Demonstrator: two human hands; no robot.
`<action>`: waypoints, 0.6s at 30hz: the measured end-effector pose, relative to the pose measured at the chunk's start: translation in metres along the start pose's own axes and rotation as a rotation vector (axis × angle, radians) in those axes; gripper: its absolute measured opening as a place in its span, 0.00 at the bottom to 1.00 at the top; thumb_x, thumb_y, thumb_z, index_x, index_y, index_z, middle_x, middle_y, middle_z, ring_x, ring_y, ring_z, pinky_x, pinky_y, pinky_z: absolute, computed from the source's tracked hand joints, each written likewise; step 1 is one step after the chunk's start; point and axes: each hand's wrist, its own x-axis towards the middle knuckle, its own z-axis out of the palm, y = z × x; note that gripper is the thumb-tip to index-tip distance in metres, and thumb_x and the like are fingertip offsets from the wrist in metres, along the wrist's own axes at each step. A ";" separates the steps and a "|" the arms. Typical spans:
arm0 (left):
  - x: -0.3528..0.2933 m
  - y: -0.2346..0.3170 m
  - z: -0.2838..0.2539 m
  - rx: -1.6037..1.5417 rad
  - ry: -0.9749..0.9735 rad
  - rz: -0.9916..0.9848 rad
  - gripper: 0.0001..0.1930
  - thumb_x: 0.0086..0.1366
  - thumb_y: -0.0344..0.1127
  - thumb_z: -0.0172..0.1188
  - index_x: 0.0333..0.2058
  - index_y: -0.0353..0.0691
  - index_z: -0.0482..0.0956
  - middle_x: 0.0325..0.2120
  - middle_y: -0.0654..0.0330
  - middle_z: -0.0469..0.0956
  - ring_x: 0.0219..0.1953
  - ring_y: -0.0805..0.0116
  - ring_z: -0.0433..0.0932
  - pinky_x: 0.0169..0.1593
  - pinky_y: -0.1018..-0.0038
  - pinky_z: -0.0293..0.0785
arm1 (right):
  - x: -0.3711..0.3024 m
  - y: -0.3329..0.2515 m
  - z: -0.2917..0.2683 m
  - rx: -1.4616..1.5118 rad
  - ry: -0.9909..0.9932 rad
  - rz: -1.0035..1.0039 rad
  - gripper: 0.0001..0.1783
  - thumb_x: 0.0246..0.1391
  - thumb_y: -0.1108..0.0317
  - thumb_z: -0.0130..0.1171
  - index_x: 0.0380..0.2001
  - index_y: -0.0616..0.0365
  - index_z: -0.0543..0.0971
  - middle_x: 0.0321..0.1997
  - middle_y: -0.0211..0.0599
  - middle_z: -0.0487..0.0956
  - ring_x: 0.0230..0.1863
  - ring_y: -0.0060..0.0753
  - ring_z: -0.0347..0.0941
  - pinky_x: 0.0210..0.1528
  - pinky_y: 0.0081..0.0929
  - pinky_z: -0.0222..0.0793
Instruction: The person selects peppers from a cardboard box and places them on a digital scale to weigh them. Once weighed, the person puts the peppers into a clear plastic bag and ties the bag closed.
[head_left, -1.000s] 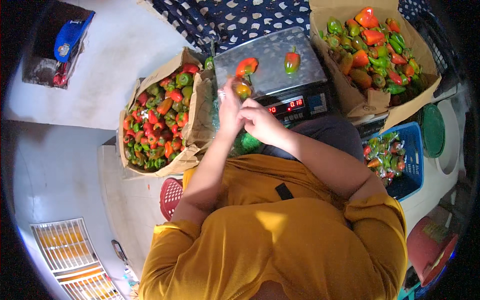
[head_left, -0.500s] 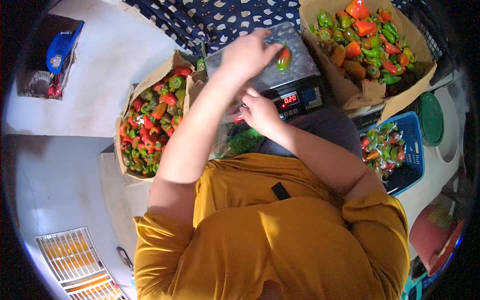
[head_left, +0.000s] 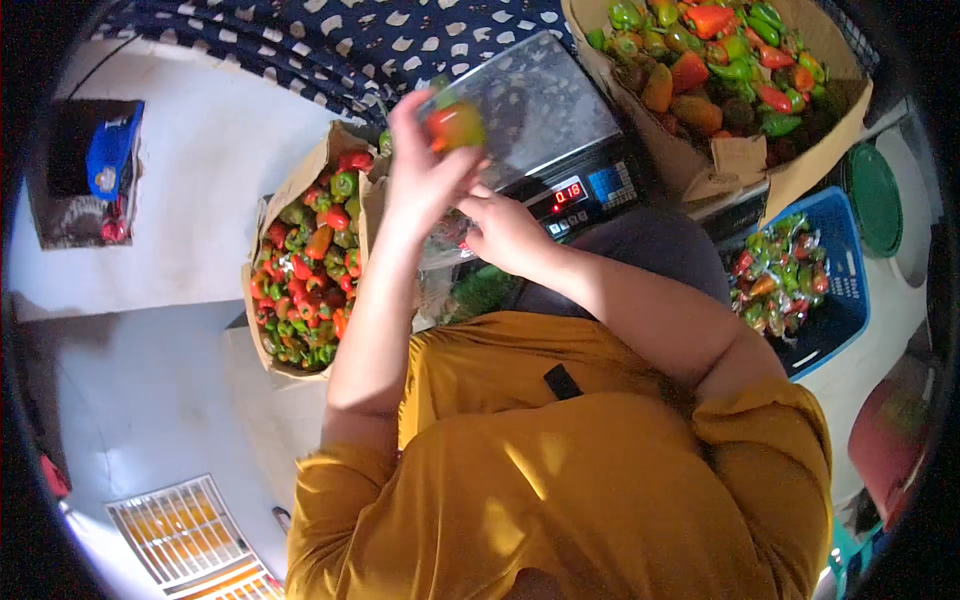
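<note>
Near the upper middle of the frame, the left hand (head_left: 418, 170) is gripping a blurred red-and-green bell pepper (head_left: 457, 127) between thumb and fingers, overlapping the left corner of the digital scale (head_left: 545, 105). Just below, the right hand (head_left: 508, 232) is apparently pinching a clear plastic bag (head_left: 445, 236). For good handling, the left hand should be cradling the pepper's body without squeezing, while the right is keeping the thin film steady and untwisted.

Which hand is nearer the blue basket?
Right: the right hand is left of the blue basket, near the scale; the left hand, holding a pepper, is farther left.
</note>
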 end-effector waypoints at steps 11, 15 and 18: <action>-0.091 -0.089 -0.019 -0.045 0.302 0.115 0.23 0.50 0.20 0.63 0.42 0.37 0.62 0.36 0.61 0.69 0.42 0.74 0.69 0.48 0.77 0.67 | -0.005 -0.021 0.015 -0.005 0.144 -0.150 0.33 0.42 0.77 0.53 0.57 0.60 0.65 0.62 0.41 0.63 0.48 0.48 0.73 0.45 0.36 0.72; -0.078 -0.113 -0.018 0.626 0.445 0.318 0.20 0.49 0.30 0.65 0.42 0.35 0.73 0.39 0.50 0.74 0.39 0.54 0.76 0.43 0.65 0.71 | -0.021 -0.036 0.019 -0.088 0.051 -0.356 0.30 0.44 0.77 0.50 0.56 0.63 0.66 0.65 0.37 0.59 0.38 0.47 0.76 0.34 0.35 0.75; -0.061 -0.118 -0.017 0.432 0.381 0.332 0.21 0.49 0.34 0.67 0.42 0.36 0.73 0.38 0.51 0.74 0.39 0.55 0.75 0.41 0.63 0.72 | -0.025 -0.035 0.016 -0.208 -0.095 -0.330 0.31 0.41 0.79 0.52 0.55 0.63 0.67 0.66 0.37 0.58 0.38 0.42 0.76 0.35 0.32 0.75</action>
